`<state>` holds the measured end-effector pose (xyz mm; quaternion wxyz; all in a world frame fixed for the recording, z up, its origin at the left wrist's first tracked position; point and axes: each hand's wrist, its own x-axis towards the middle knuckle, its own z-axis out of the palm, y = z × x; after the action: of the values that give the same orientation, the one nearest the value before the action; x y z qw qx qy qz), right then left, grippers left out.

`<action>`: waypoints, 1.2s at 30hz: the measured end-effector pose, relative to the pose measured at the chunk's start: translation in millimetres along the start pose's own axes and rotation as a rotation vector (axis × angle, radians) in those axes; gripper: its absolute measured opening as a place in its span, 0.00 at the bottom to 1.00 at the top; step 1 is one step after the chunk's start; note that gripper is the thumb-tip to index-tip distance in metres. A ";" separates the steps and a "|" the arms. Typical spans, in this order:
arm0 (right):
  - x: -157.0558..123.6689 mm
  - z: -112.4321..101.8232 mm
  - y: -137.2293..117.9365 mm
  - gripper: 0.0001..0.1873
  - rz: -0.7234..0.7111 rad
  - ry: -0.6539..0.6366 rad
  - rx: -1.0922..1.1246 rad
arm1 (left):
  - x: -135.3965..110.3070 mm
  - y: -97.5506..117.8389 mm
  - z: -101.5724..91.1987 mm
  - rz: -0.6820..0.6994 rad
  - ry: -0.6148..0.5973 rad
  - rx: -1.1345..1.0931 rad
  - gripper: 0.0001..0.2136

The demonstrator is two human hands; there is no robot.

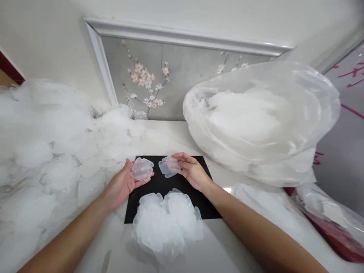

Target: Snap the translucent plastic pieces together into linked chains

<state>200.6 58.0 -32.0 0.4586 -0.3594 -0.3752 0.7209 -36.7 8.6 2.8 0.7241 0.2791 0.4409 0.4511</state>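
My left hand is turned palm up over the black mat. It holds a thin, translucent plastic piece with notched edges, its fingers showing through from behind. Opposite it, my right hand pinches a similar translucent plastic piece at its right side. The two pieces are apart, with a narrow strip of mat between them. Nearer to me, a heap of translucent pieces overlaps the front of the mat and the white table.
A big pile of translucent pieces covers the left side. At the back right stands an open clear plastic bag holding more. Another plastic-wrapped bundle lies at right. Behind is a wall with a framed floral panel.
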 end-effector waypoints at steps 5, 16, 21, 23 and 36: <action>-1.1 -1.3 -2.9 0.09 0.008 -0.009 0.068 | -0.4 0.3 0.2 -0.001 -0.011 0.010 0.27; -2.3 -4.3 -3.0 0.18 -0.012 -0.041 0.068 | -0.4 0.5 1.8 -0.003 -0.014 -0.002 0.28; -1.4 -11.5 -0.8 0.19 -0.176 -0.155 -0.345 | -2.3 1.1 1.3 0.004 -0.031 -0.007 0.29; -1.0 -14.9 0.2 0.20 -0.312 -0.187 -0.652 | -2.7 0.8 0.7 0.000 -0.048 -0.013 0.29; -4.3 -1.8 1.2 0.15 -0.021 -0.002 -0.135 | -2.5 -0.4 -3.1 0.032 -0.077 -0.082 0.27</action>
<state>203.1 54.1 -33.1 0.4403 -0.3847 -0.4272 0.6897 -39.8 6.2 2.1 0.7440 0.2732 0.3896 0.4691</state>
